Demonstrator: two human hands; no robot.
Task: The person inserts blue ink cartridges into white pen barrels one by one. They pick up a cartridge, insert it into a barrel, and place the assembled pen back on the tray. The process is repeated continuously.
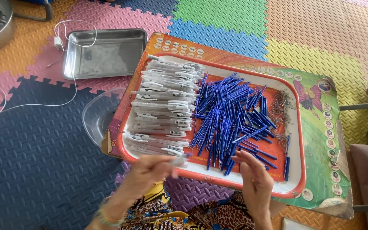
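At the bottom of the frame, the left hand (150,170) is pinching a pale pen barrel (176,161) between thumb and fingers (167,164), holding it level just over the near rim of the orange-edged tray (297,170). The barrel is blurring, so whether a refill is already sitting inside it is hard to tell. The right hand (255,179) is hovering beside it at lower centre, fingers loosely spread and gripping nothing, its fingertips lying just at the near edge of the blue refills (231,119).

The step in hand looks like pen assembly: one hand is steadying a barrel while the other is going for an insert. The next move is likely calling for the right hand to be singling out one thin blue refill from the tangled heap and lining its tip up with the barrel's open end.

Further up, the tray is holding a stacked row of white barrels (165,106) on its left and, at the right, a scatter of small metal springs (281,110). The tray is resting on a low counter (320,127) with a colourful printed top. Beyond, at the upper left of the frame, a clear plastic bowl (96,115) and an empty-looking steel pan (105,53) are sitting on the foam-tile floor (35,153), with a thin white cable (71,38) trailing past them.
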